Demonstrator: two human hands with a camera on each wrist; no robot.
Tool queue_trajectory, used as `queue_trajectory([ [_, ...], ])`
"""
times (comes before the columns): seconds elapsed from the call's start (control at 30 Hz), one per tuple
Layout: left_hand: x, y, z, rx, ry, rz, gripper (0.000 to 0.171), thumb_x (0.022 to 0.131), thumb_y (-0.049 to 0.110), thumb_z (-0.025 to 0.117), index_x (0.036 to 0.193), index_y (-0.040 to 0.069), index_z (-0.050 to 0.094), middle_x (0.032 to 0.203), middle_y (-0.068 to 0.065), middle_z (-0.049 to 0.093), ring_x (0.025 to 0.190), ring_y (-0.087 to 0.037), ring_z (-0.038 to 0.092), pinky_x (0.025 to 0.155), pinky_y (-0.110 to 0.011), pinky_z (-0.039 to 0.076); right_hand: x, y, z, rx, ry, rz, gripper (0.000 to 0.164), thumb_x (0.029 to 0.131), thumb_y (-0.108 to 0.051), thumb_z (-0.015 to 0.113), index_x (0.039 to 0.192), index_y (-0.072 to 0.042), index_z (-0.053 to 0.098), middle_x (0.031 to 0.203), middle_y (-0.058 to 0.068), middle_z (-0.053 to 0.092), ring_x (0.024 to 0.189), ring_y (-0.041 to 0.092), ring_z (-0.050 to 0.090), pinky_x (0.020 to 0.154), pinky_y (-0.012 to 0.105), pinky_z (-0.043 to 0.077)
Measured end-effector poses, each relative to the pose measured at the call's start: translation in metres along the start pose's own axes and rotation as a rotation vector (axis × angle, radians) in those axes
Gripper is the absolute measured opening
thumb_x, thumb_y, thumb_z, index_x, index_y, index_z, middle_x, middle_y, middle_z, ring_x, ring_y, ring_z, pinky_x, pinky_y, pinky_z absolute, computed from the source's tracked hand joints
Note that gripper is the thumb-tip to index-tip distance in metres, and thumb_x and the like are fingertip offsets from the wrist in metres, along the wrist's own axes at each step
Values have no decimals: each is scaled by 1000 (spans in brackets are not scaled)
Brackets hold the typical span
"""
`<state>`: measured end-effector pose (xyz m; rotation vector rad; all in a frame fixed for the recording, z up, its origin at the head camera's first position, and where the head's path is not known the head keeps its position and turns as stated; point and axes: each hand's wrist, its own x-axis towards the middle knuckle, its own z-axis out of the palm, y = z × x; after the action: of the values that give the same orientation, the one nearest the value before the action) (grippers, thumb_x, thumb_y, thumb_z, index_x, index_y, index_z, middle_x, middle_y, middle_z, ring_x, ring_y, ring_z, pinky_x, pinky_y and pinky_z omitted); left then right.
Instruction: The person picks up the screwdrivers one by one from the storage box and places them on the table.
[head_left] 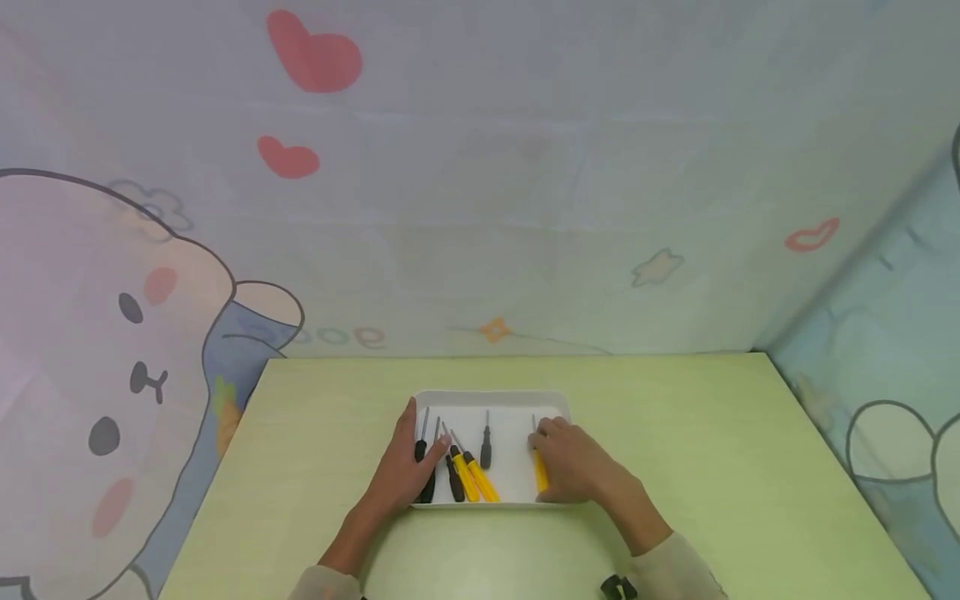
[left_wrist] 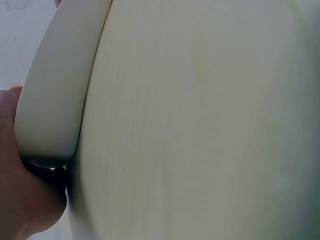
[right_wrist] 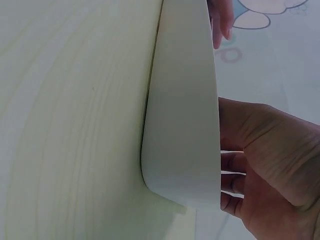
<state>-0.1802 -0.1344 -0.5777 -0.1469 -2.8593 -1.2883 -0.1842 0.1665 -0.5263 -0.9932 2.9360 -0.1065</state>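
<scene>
A shallow white tray (head_left: 517, 400) lies on the table with several screwdrivers in it. My left hand (head_left: 401, 471) holds its left side, thumb over the rim. Near that thumb are black-handled screwdrivers (head_left: 455, 482) and two yellow-handled ones (head_left: 480, 477). A small dark-handled screwdriver (head_left: 487, 450) lies alone in the middle. Inside the right end, my right hand (head_left: 576, 462) has its fingers curled over a yellow-handled screwdriver (head_left: 541, 472), partly covering it. From the right wrist, the tray's wall (right_wrist: 182, 110) hides the fingertips and the tool.
The pale wood-grain table (head_left: 690, 433) extends on both sides of the tray. Behind it hangs a cartoon-printed cloth (head_left: 487, 208). A small black object (head_left: 618, 587) shows beside the right sleeve at the bottom edge.
</scene>
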Motion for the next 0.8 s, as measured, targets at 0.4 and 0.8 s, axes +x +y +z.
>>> queue_trajectory([
  [0.4, 0, -1, 2, 10, 3, 1, 96, 93, 67, 50, 161, 20, 1, 166, -6, 12, 149, -30, 21, 118, -54, 22, -2, 4, -2, 78, -4, 36, 81, 64, -55, 85, 126, -9, 64, 119, 3, 57, 100, 19, 47, 88, 35, 49],
  [0.8, 1, 0, 0, 25, -12, -13, 97, 93, 69, 48, 161, 21, -1, 166, -7, 11, 149, -30, 20, 118, -54, 22, -7, 1, -21, 194, 25, 44, 86, 64, -57, 86, 131, -12, 61, 126, 2, 56, 106, 19, 47, 93, 39, 48],
])
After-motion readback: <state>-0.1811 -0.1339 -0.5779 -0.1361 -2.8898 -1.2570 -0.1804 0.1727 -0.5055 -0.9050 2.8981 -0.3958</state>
